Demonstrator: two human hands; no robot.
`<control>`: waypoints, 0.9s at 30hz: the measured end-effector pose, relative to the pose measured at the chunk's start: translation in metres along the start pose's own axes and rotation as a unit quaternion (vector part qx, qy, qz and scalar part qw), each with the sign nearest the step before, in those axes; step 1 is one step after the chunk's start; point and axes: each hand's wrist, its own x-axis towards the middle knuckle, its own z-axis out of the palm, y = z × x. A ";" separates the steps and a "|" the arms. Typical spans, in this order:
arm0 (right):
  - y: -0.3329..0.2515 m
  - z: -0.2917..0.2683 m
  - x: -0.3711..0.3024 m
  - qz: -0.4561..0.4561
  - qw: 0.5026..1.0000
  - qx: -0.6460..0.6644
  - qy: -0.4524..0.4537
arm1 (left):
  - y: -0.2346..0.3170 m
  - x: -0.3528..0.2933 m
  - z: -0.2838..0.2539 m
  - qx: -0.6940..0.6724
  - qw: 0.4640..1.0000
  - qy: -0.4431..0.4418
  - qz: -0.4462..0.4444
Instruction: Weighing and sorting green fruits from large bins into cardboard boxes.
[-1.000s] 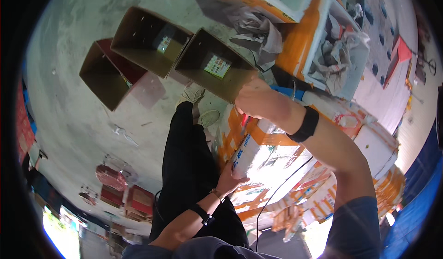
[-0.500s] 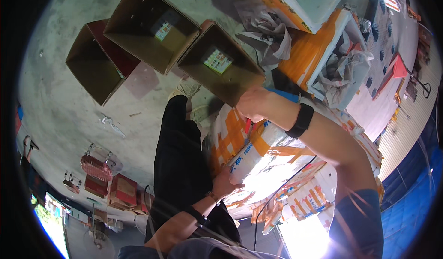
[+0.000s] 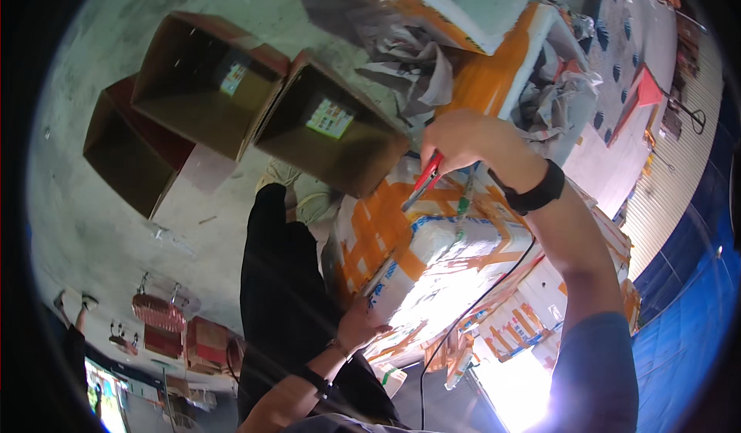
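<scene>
My right hand (image 3: 467, 141) is closed round the handle of a red utility knife (image 3: 429, 172), its blade pointing down and left. The blade hovers over or touches the near edge of a white foam box (image 3: 432, 240); I cannot tell which. Orange tape (image 3: 378, 217) runs across the box, and glare whitens part of its surface. Lower down, my left hand (image 3: 361, 325) lies against the box's left edge, thumb spread away from the fingers.
Three upright cardboard cartons with open tops (image 3: 328, 124) stand on the concrete floor beyond the box. Foam boxes (image 3: 552, 86) with crumpled paper sit at the upper right. A black cable (image 3: 463, 317) crosses near the taped box. Another person's legs (image 3: 77, 317) show far left.
My right hand has lifted and moved slightly up, bringing the red knife and its blade into plain sight. My left hand stays on the box edge. The view has shifted somewhat.
</scene>
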 end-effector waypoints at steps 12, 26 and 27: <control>0.056 0.100 -0.041 -0.037 0.917 0.380 0.116 | 0.008 -0.005 0.003 0.038 0.999 0.015 0.023; -0.084 0.015 0.060 -0.106 0.994 -0.037 0.012 | -0.002 -0.010 0.017 0.082 0.992 0.087 0.049; -0.083 0.016 0.065 -0.123 0.991 -0.034 0.033 | -0.004 -0.009 0.018 0.086 0.992 0.076 0.054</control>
